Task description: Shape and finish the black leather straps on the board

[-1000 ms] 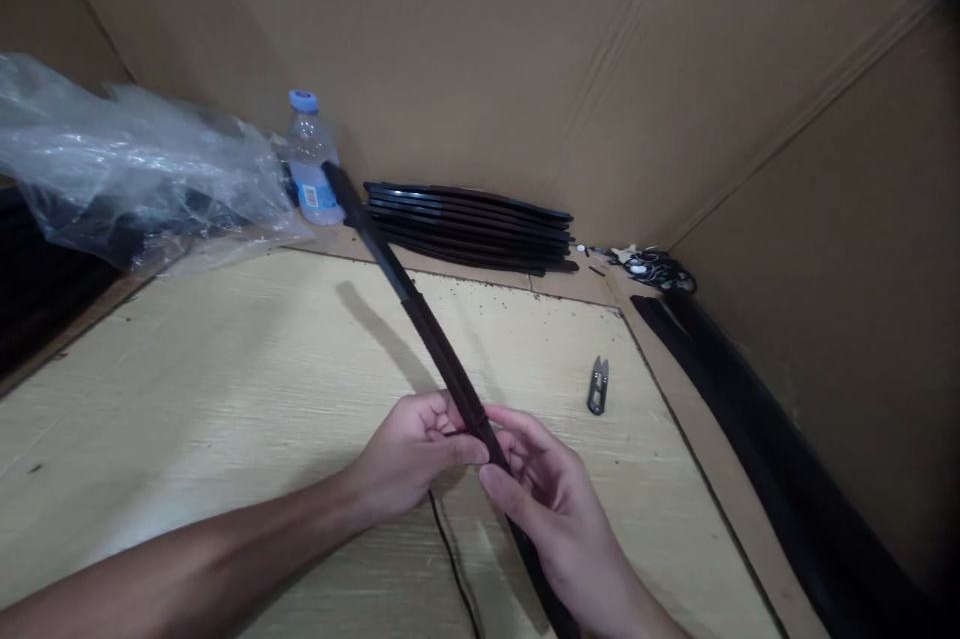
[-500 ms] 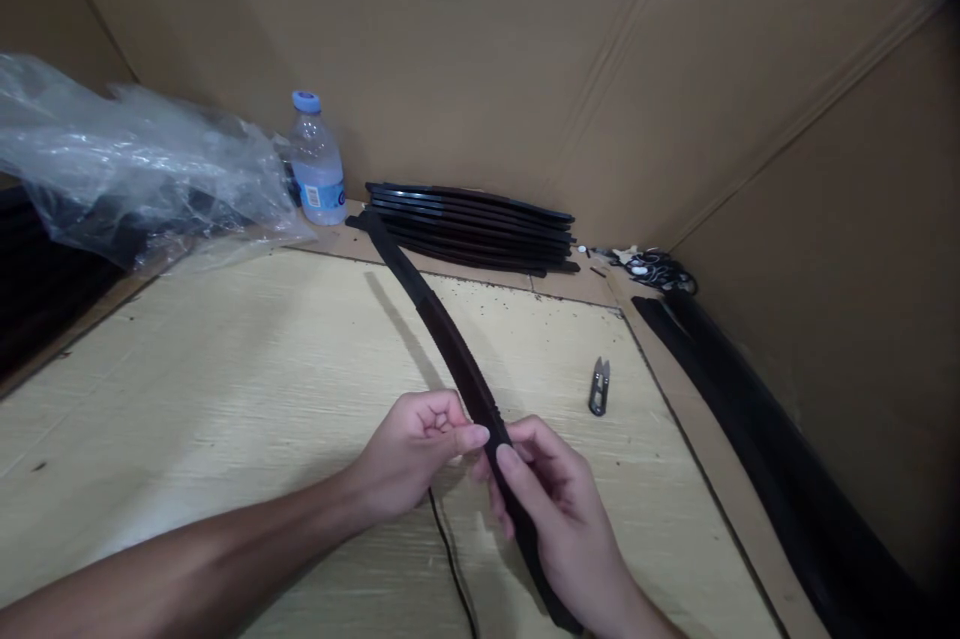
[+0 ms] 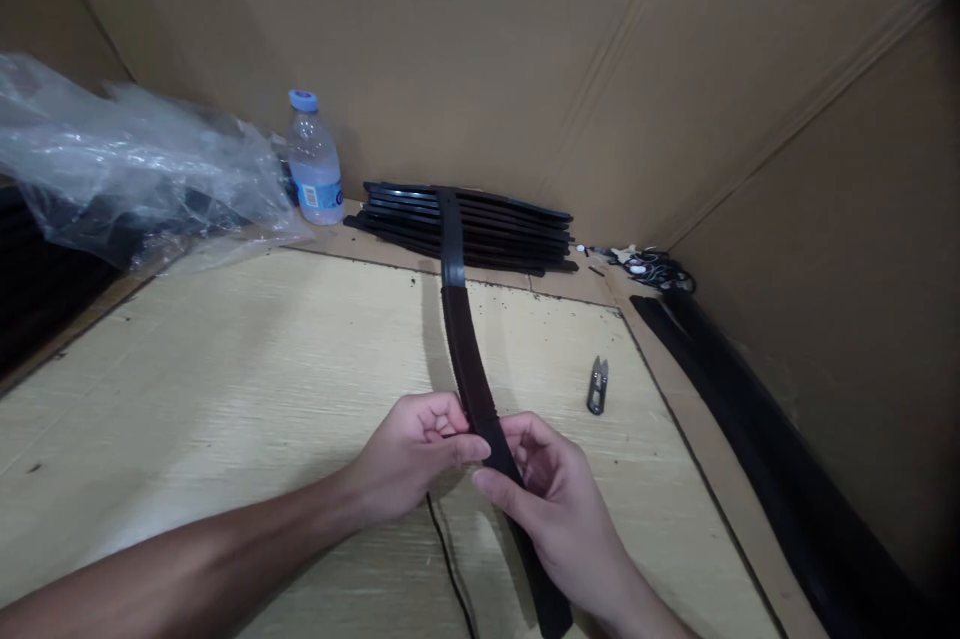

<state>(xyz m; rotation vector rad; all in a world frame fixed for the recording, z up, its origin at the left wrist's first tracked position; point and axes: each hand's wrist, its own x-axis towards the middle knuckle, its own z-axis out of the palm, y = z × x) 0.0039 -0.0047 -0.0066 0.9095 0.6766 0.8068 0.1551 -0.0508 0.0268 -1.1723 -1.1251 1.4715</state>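
A long, slightly curved black strap-like strip (image 3: 469,344) reaches from the near edge toward the back of the table. Its middle part is dark brown with a rough edge. My left hand (image 3: 427,449) pinches the strip's left side at the lower end of the brown part. Just opposite, my right hand (image 3: 551,499) grips the strip from the right, thumb on top and fingers partly hidden behind. A thin black cord (image 3: 448,554) hangs from under my left hand to the near edge; where it starts is hidden.
Small thread snips (image 3: 598,386) lie on the table (image 3: 225,369) to the right. Several black strips (image 3: 517,234) are stacked at the back beside a water bottle (image 3: 315,164). Plastic film (image 3: 150,169) covers the left corner. Long black pieces (image 3: 750,439) line the right edge; cardboard walls (image 3: 487,49) surround everything.
The strip's far end has swung right, from beside the bottle to in front of the stack. Both hands stay close together on it, and my right thumb has shifted slightly left and down.
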